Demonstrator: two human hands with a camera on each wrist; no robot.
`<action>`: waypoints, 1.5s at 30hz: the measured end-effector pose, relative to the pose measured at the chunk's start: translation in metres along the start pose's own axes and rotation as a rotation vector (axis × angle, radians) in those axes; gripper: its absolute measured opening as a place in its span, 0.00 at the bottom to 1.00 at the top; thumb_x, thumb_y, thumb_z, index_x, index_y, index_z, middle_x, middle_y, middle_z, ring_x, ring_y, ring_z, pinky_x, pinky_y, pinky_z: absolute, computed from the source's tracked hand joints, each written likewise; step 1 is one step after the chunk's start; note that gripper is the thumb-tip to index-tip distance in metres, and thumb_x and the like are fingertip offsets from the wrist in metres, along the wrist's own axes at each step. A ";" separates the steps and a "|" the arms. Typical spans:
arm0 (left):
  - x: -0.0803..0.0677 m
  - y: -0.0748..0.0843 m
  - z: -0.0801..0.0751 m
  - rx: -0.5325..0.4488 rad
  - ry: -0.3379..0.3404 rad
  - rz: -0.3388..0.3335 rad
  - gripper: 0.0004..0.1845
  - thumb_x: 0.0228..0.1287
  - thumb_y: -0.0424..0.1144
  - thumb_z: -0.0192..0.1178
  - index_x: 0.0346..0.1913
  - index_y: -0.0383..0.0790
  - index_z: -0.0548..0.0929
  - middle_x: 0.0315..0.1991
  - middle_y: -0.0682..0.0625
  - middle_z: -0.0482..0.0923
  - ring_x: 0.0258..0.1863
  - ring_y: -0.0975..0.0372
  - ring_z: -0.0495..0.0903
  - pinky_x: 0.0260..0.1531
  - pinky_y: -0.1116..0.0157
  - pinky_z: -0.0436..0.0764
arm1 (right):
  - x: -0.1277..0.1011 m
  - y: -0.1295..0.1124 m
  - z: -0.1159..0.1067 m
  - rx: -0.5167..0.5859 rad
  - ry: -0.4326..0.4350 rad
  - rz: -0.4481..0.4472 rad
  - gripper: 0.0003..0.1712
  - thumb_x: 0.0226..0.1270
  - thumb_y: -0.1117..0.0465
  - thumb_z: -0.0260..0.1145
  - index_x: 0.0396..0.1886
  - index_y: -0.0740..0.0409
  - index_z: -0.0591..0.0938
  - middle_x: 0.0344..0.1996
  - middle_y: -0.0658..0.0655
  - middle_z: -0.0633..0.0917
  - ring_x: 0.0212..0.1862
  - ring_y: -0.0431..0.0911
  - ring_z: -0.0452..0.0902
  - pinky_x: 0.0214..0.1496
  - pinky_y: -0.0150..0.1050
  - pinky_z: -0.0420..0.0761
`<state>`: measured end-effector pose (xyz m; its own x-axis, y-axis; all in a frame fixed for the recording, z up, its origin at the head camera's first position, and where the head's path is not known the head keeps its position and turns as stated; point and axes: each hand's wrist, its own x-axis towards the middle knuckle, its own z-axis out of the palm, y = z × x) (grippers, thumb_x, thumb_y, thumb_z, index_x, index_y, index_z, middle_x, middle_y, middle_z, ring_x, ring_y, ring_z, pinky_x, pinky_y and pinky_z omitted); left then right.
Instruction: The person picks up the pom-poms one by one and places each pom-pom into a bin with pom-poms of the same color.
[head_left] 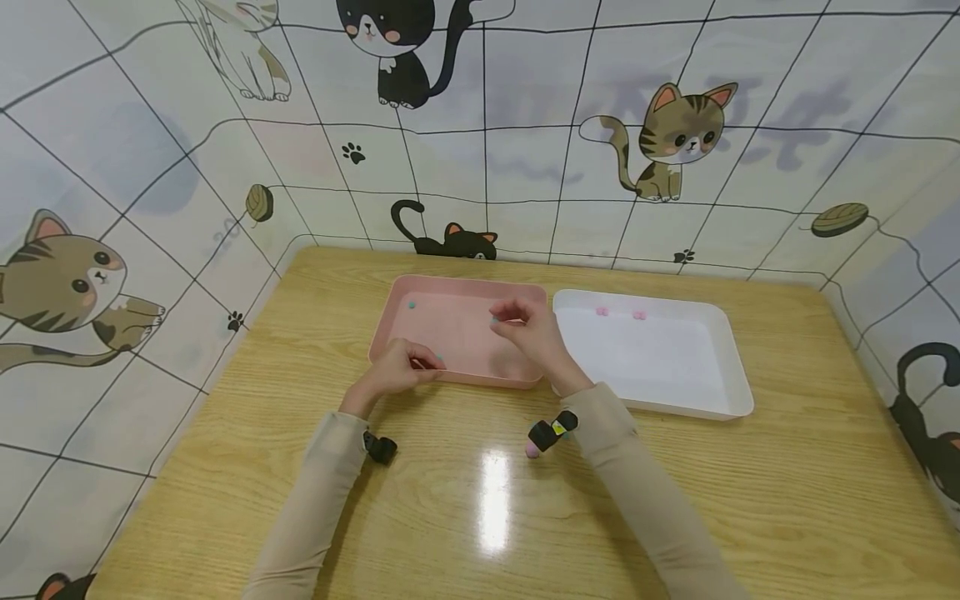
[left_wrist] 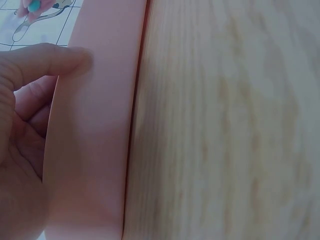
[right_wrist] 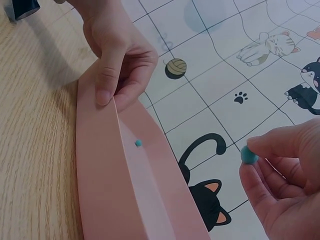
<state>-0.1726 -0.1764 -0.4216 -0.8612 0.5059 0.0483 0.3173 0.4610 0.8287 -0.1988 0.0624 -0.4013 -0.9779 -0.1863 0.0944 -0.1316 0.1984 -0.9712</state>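
Turquoise bead: raised over the right part of the pink tray.
Right grip: grasping; the right hand pinches the bead between thumb and fingertip, presumably because so small a round piece allows little else.
Left grip: grasping; the left hand pinches the pink tray's near wall, thumb outside, fingers inside, apparently to steady it.
Pink tray contents: one turquoise piece near the far-left corner, another turquoise piece beside the left fingers; the walls likely stop rolling.
White tray: just right of the pink tray on the surface, within easy reach; two pink pieces lie apart near its far wall.
Pink item: beside the right wrist camera, partly hidden; nature undetermined.
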 end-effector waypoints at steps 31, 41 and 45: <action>0.009 -0.039 0.008 -0.013 0.020 -0.011 0.02 0.55 0.29 0.66 0.31 0.33 0.87 0.30 0.44 0.84 0.23 0.58 0.80 0.21 0.71 0.76 | 0.015 0.006 0.003 -0.057 0.039 -0.037 0.10 0.57 0.73 0.67 0.40 0.69 0.82 0.40 0.63 0.82 0.41 0.51 0.79 0.45 0.37 0.79; 0.002 -0.005 0.002 0.008 0.007 -0.001 0.02 0.55 0.24 0.64 0.30 0.27 0.86 0.30 0.39 0.83 0.24 0.53 0.79 0.22 0.72 0.75 | -0.005 -0.001 -0.004 -0.035 0.022 0.019 0.10 0.57 0.72 0.67 0.40 0.65 0.81 0.40 0.61 0.82 0.43 0.50 0.79 0.47 0.37 0.79; -0.001 0.004 0.001 -0.009 0.006 -0.010 0.02 0.56 0.25 0.63 0.30 0.27 0.85 0.29 0.38 0.83 0.23 0.49 0.79 0.20 0.72 0.75 | -0.015 0.000 -0.006 -0.047 0.008 -0.005 0.10 0.57 0.72 0.67 0.39 0.66 0.80 0.40 0.63 0.82 0.43 0.52 0.79 0.47 0.37 0.79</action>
<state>-0.1705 -0.1748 -0.4189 -0.8666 0.4970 0.0436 0.3053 0.4591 0.8343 -0.1856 0.0712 -0.4009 -0.9786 -0.1795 0.1009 -0.1435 0.2427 -0.9594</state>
